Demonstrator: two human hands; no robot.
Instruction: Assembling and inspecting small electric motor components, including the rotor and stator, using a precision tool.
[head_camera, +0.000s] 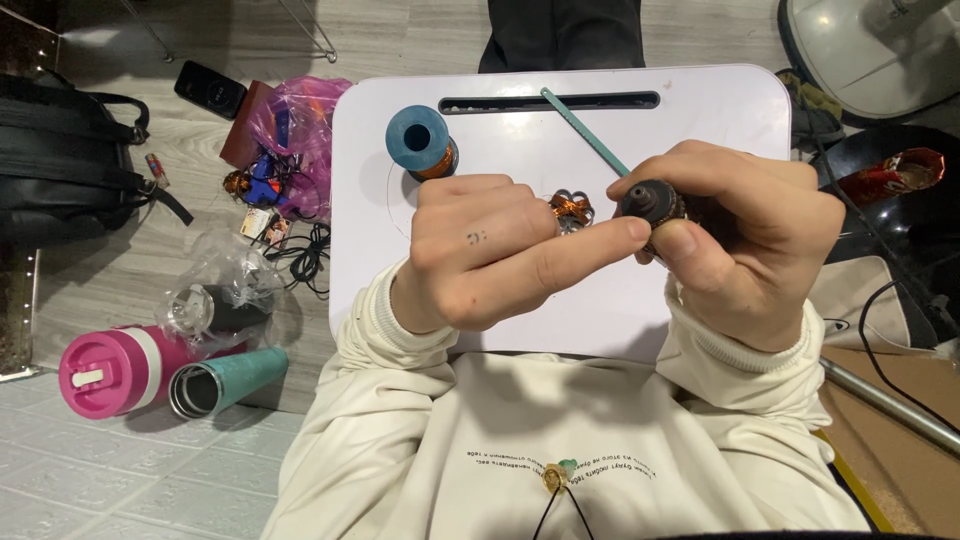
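While the right hand (745, 235) closes its fingers and thumb around a small dark motor rotor (648, 205), the left hand (490, 250) lies just beside it, fingers curled, its forefinger stretched across to touch the rotor's lower edge. Both hands hover over a white lap bench (700, 110). Between the two hands, partly hidden behind the left knuckles, sits a small coil of copper wire (572, 210); whether the left fingers pinch it cannot be told. Above the left hand a blue spool (418, 140) wound with copper wire stands upright on the bench. A thin teal stick (585, 132) runs slantwise from the bench's slot down to the right hand. Well to the left of the left hand, on the floor, lie a pink bottle (110, 370) and a teal tumbler (228, 382) side by side, on their sides.
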